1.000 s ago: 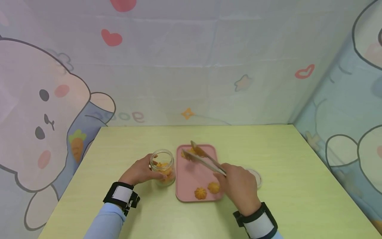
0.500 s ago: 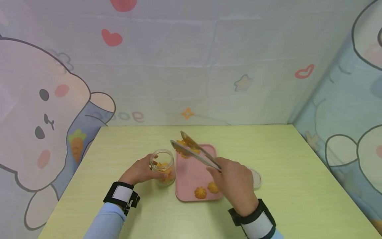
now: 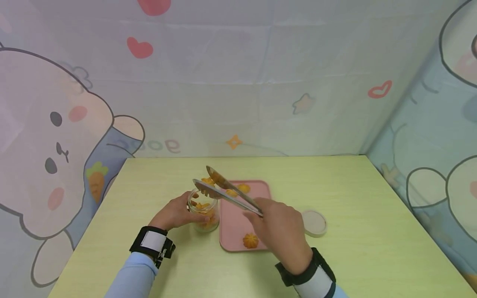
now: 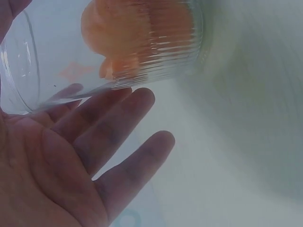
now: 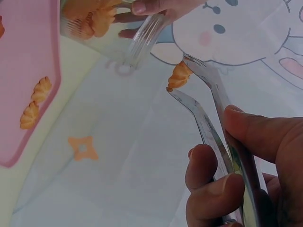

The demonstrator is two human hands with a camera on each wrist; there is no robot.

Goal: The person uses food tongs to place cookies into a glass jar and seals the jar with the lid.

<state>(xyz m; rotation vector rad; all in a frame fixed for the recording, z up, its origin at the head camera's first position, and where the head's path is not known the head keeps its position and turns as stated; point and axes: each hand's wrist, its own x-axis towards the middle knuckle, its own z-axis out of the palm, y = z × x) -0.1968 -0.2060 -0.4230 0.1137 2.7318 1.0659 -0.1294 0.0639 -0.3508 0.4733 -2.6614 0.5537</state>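
Note:
My left hand point(image 3: 174, 214) holds a ribbed glass jar point(image 3: 211, 221) upright on the table, thumb across the front. Several yellow flower-shaped cookies point(image 4: 116, 26) lie in the jar's lower part. My right hand point(image 3: 282, 231) grips metal tongs point(image 3: 240, 201). Pinched between the tongs' tips is one cookie point(image 5: 180, 75), raised over the jar's mouth. Right of the jar lies a pink tray point(image 3: 236, 221). Two cookies sit near its far edge, one of them a round cookie point(image 3: 244, 188). Another cookie point(image 3: 250, 241) is near the front edge.
A round white lid point(image 3: 314, 223) lies on the table to the right of the tray, beside my right hand. The pale yellow table point(image 3: 357, 231) ends at a cartoon-printed cloth point(image 3: 223, 91) behind it.
My right hand has moved left with the tongs, carrying a cookie up from the tray's far end to above the jar's mouth. The left hand and jar have stayed put.

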